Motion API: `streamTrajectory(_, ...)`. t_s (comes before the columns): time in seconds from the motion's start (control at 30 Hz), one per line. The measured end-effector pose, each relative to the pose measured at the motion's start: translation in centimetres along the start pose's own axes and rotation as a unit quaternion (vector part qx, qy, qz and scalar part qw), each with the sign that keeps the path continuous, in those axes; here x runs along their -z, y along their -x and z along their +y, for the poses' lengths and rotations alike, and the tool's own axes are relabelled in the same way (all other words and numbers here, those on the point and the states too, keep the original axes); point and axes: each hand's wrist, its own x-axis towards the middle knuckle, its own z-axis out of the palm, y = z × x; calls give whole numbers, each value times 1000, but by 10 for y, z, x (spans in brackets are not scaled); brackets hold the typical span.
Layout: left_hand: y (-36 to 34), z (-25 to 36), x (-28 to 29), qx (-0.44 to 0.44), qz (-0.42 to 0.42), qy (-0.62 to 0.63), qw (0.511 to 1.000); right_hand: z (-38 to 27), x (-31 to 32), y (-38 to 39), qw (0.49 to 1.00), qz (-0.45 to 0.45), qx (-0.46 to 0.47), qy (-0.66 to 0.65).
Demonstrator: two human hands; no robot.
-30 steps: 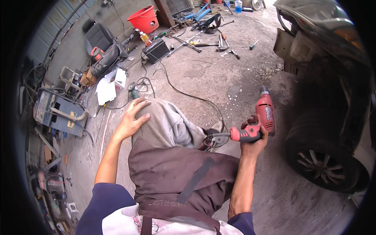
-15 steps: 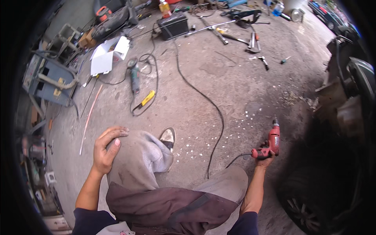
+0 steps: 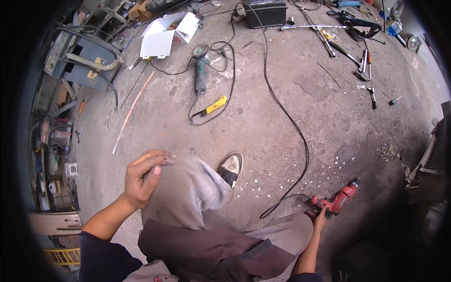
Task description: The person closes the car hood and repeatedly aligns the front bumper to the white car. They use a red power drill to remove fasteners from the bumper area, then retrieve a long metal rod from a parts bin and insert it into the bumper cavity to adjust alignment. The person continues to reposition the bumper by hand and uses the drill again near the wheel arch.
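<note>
A red corded power drill is gripped in my right hand, low at the right beside my knee. Its chuck points away and to the right, and its black cord runs from the handle over the floor. My left hand rests on my raised left knee, fingers stretched out and holding nothing. Beyond that knee lie a green angle grinder with its cord and a yellow-handled utility knife, both on the concrete.
Ahead are a black battery, an open white box, a hammer, a ratchet and a small screwdriver. A copper-coloured rod lies left, near a grey machine. Dark vehicle parts stand at right.
The view has swung left and down. My right hand has turned the drill so that its chuck tilts further to the right. The left hand stays on the knee.
</note>
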Motion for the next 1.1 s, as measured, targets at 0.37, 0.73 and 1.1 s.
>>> streamTrajectory(0.37,-109,23,-5,12,-215,-113,970,-79,-107,175,735,-141,97,656)
streamTrajectory(0.73,-114,63,-6,166,-344,-249,890,-183,-193,403,701,-95,69,704)
streamTrajectory(1.1,-216,150,-21,38,-560,-269,783,-465,-219,346,914,106,254,298)
